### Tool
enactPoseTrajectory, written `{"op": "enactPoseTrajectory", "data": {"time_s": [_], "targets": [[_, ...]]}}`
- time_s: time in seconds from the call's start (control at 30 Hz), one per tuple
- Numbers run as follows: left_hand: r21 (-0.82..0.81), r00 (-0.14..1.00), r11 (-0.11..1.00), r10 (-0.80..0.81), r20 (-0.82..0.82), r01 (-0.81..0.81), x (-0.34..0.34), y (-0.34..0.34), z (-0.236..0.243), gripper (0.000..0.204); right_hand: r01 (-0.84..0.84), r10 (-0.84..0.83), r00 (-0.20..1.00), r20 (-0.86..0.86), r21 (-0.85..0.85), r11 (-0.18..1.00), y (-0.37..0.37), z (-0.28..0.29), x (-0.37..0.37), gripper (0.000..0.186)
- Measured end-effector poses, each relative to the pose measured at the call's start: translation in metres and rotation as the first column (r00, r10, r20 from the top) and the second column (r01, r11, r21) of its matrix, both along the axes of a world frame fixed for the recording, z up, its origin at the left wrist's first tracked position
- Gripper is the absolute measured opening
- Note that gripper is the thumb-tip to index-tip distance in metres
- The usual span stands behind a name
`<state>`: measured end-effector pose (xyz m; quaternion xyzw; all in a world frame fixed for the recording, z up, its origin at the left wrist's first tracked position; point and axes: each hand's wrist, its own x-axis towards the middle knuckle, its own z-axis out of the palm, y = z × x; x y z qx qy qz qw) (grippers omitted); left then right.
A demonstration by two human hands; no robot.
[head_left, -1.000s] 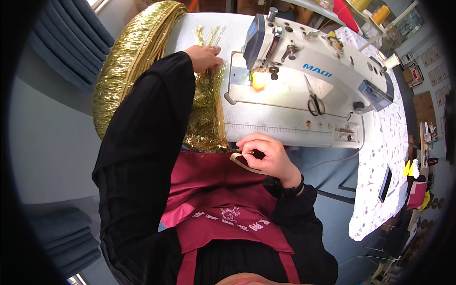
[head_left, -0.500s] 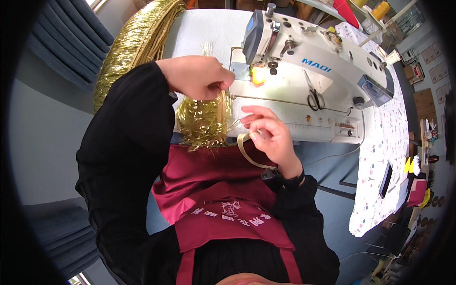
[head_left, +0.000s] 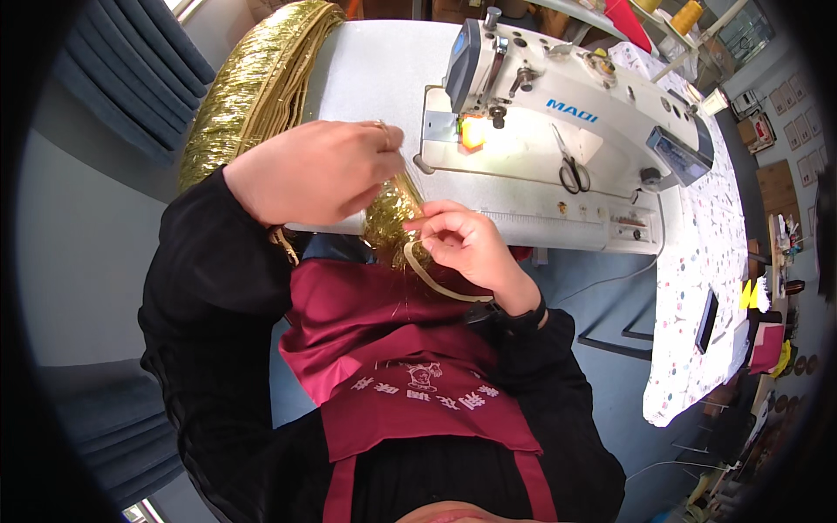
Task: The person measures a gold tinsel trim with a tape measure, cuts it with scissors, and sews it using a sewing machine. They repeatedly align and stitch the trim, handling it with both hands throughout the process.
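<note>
- Left hand (head_left: 318,170): fingers closed on the far end of the gold fringe (head_left: 390,218), at the table's (head_left: 370,65) near edge, left of the sewing machine (head_left: 580,109).
- Right hand (head_left: 471,246): fingertips pinched on pale ribbon (head_left: 433,284), beside the fringe.
- Judgement: light tension, strands aligned, ribbon untwisted works best.

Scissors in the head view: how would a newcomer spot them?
Find the big white sewing machine at upper right. Below its arm in the picture, the scissors lie, blades pointing up and slightly left. Black looped handles set them apart from the orange-yellow piece to their left.
</note>
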<state>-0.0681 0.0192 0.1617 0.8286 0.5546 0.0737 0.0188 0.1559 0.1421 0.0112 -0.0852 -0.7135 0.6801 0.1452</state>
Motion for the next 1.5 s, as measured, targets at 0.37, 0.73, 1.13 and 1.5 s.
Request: {"op": "enactPoseTrajectory", "data": {"time_s": [0.37,0.73,1.13,1.5], "targets": [[-0.047,0.954,0.978,0.209,0.215,-0.204,-0.004,-0.020,-0.060,0.030,0.119,-0.088,0.992,-0.095,0.414,0.902,-0.003,0.026,0.014,0.013],[0.307,0.804,0.803,0.319,0.502,-0.510,0.020,-0.029,-0.087,0.028,0.120,-0.058,0.991,-0.124,0.581,0.805,-0.001,0.039,0.014,0.011],[-0.460,0.572,0.875,0.304,0.762,0.148,0.027,-0.013,-0.129,0.025,-0.159,0.158,0.986,0.043,0.500,0.851,-0.004,0.045,0.036,0.009],[-0.238,0.583,0.969,0.233,0.778,-0.069,-0.001,-0.040,-0.135,0.030,-0.082,0.071,0.997,0.042,0.556,0.827,0.011,0.046,0.048,0.010]]}}
